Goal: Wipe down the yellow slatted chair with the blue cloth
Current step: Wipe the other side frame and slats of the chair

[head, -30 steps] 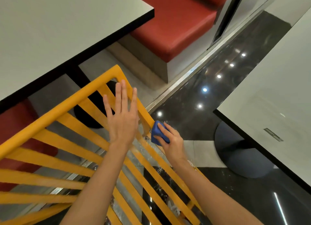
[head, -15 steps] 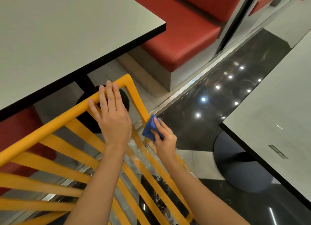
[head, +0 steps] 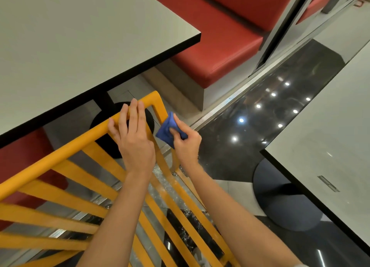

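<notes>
At the yellow chair (head: 84,178) corner, left hand (head: 136,144) has now curled over the top rail; right hand (head: 185,140), clutching the blue cloth (head: 167,129), slid up the side rail.

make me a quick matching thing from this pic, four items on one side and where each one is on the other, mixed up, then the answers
Things:
1. blue cloth
2. left hand
3. red bench seat
4. round table base

Places:
A. on the dark floor under the table on the right
B. on the top rail of the yellow chair
C. pinched in the right hand against the chair's side bar
D. beyond the big table at top left

Pairs: 1-C, 2-B, 3-D, 4-A
</notes>
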`<state>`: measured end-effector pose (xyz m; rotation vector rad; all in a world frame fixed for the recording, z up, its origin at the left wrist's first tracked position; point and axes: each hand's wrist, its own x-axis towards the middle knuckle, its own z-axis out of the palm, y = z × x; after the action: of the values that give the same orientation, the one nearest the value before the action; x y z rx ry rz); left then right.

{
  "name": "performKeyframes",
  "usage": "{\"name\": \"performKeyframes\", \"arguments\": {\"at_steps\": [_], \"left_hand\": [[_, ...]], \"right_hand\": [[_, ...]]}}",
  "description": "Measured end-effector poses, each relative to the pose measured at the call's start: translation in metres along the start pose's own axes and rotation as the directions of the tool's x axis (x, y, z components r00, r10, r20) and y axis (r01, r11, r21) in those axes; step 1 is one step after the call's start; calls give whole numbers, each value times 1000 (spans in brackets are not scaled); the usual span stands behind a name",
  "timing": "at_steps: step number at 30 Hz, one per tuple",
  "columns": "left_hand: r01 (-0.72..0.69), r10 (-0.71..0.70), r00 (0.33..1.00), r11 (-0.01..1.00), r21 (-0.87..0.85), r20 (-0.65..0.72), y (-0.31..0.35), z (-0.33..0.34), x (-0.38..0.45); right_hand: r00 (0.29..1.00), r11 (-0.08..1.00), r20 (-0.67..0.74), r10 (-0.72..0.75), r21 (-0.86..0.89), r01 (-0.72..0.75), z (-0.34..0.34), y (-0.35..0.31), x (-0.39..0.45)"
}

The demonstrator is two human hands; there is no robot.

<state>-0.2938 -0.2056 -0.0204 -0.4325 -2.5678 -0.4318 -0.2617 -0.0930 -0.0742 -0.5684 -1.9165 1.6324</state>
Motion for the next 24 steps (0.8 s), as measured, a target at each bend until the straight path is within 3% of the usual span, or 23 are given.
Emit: {"name": "performKeyframes", "arguments": {"at_steps": [4, 8, 12, 16, 21, 24], "left_hand": [[21, -21, 1000, 999, -26, 20, 1, -2, 2], [46, -45, 999, 999, -30, 30, 4, -7, 2], [48, -45, 997, 998, -48, 63, 7, -9, 2], [55, -50, 996, 995, -81, 68, 5, -10, 3], [63, -56, 996, 993, -99, 75, 5, -12, 3], [66, -59, 996, 991, -115, 64, 5, -11, 3]], "right_hand": [[986, 988, 83, -144, 73, 138, 23, -41, 39], [981, 999, 190, -28, -13, 31, 0, -13, 10], [981, 994, 193, -18, -105, 39, 0, -22, 24], [973, 991, 197, -122, -24, 129, 22, -54, 54], [986, 997, 161, 47, -61, -38, 3, -22, 9], [989, 996, 145, 12, -93, 2, 11, -33, 25]]}}
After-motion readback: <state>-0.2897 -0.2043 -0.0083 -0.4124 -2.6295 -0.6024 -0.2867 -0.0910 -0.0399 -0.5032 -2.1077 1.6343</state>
